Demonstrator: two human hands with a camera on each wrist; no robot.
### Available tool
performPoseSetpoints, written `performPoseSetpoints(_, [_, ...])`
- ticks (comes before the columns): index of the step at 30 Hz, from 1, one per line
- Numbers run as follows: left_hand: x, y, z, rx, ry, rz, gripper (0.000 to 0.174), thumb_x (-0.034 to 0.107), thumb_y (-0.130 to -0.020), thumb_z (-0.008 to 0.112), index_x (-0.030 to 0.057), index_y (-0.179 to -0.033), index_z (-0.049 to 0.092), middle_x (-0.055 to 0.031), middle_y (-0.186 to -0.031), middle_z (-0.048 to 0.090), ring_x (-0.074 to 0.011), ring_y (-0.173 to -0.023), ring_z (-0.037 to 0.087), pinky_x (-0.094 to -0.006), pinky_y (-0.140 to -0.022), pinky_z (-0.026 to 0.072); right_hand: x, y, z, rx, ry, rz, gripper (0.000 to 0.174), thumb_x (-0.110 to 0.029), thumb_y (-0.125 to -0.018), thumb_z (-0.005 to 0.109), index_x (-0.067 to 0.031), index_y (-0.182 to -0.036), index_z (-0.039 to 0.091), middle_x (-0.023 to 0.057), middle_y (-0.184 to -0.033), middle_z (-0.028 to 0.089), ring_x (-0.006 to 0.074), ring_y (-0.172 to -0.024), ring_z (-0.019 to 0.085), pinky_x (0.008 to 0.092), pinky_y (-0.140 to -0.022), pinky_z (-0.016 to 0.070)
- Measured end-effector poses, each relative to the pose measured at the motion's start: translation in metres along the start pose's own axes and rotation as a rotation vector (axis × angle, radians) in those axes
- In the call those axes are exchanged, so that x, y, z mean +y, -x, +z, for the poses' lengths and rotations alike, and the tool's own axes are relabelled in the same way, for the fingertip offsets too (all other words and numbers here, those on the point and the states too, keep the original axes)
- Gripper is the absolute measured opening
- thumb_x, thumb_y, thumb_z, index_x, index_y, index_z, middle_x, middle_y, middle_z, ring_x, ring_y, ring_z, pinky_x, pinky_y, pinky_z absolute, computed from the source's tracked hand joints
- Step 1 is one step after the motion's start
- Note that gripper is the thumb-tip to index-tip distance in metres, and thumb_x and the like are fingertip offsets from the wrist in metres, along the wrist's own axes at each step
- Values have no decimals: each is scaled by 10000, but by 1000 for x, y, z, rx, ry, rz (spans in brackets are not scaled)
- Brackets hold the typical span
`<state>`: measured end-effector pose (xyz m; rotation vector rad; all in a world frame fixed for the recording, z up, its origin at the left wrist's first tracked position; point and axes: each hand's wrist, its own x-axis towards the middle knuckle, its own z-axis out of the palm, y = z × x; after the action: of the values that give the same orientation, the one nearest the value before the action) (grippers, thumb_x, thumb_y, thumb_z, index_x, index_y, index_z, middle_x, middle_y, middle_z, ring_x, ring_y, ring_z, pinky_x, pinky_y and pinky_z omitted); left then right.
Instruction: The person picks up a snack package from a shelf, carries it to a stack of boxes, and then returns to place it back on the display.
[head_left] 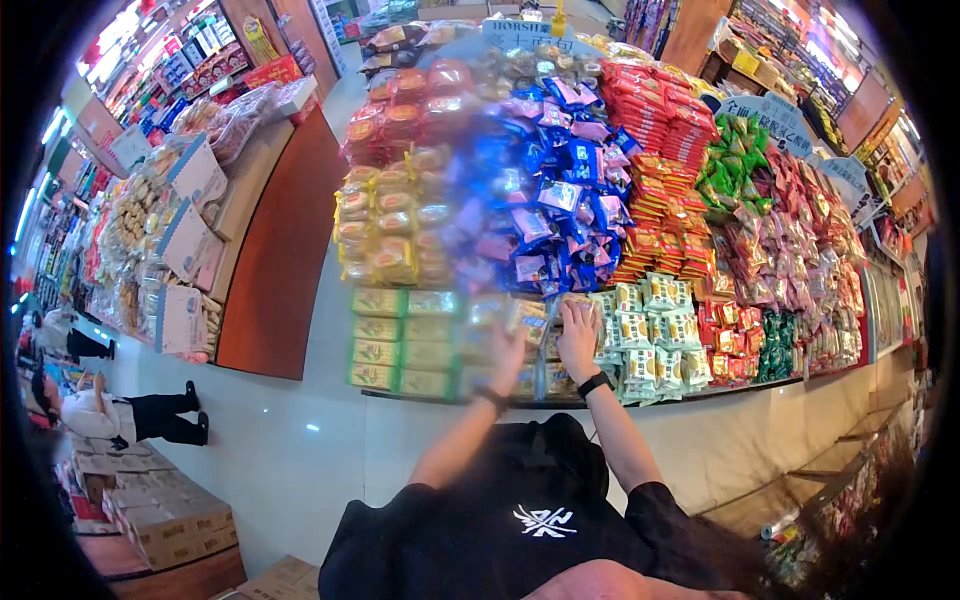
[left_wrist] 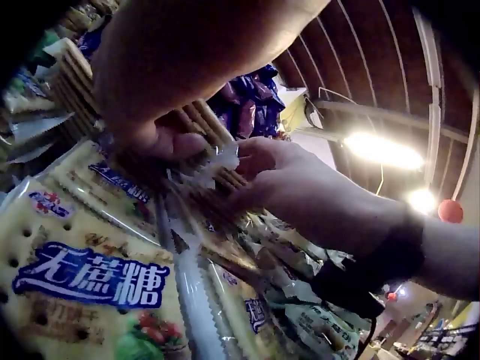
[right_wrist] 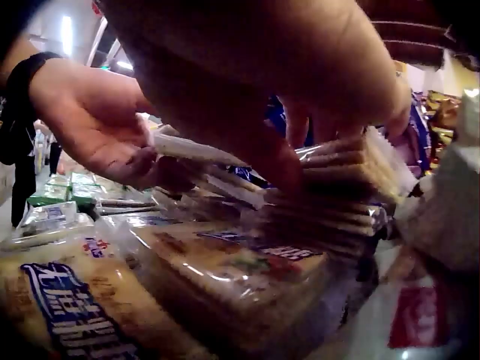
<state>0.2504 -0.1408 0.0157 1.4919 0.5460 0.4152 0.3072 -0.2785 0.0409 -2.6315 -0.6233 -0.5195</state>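
Observation:
Clear-wrapped packs of square crackers lie in front of me, some printed with blue lettering, and both hands work among them. My left hand (head_left: 508,355) holds a cracker pack (right_wrist: 196,150) by its edge, the pack tilted in the right wrist view. Beside it, my right hand (head_left: 578,338) grips another cracker pack (right_wrist: 337,161), fingers reaching down over its sides. In the left wrist view both hands sit close together over upright cracker edges. A flat cracker pack (left_wrist: 90,285) lies below the hands, face up. My palms hide parts of the held packs.
Blue-wrapped snacks (head_left: 570,190) are heaped behind the crackers. Green-edged packs (head_left: 400,345) stand at the left, pale green packs (head_left: 655,330) at the right. A wooden-sided display (head_left: 275,260) stands across the aisle, where a person (head_left: 110,415) is seen at the far left.

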Motion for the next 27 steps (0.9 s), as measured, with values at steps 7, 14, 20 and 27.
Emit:
performPoseSetpoints(7, [-6, -2, -20, -144, 271, -123, 485, 163, -867, 630, -17, -1266, 420, -95, -1009, 624, -136, -793, 603, -269, -652, 504, -10, -7, -2, -44, -75, -9, 454, 35, -692, 584, -66, -1132, 538, 111, -1191, 537, 281, -1196, 446, 537, -1089, 187])
performPoseSetpoints(14, [-7, -3, -62, -230, 50, -98, 536, 301, -890, 604, -6, -1290, 421, -132, -1023, 617, -176, -823, 612, -299, -684, 495, -56, 34, -8, 2, -376, 199, 428, -117, -842, 631, -12, -1222, 464, 152, -1036, 495, 258, -878, 526, 355, -737, 448])
performPoseSetpoints(20, [4, 5, -90, -301, 201, -42, 477, 213, -878, 621, -19, -1256, 445, -114, -1045, 622, -160, -889, 603, -286, -698, 495, -92, 71, 27, -109, -813, 447, 659, -211, -883, 642, 40, -1369, 276, 103, -996, 509, 103, -671, 494, 237, -563, 434])
performPoseSetpoints(27, [-12, 19, -122, -515, 55, -159, 335, 173, -876, 612, 13, -1162, 547, -46, -909, 635, -106, -723, 604, -251, -606, 500, -125, 77, 20, -165, -1066, 620, 641, -196, -888, 635, 8, -1379, 278, 40, -827, 539, 66, -573, 489, 204, -471, 405])
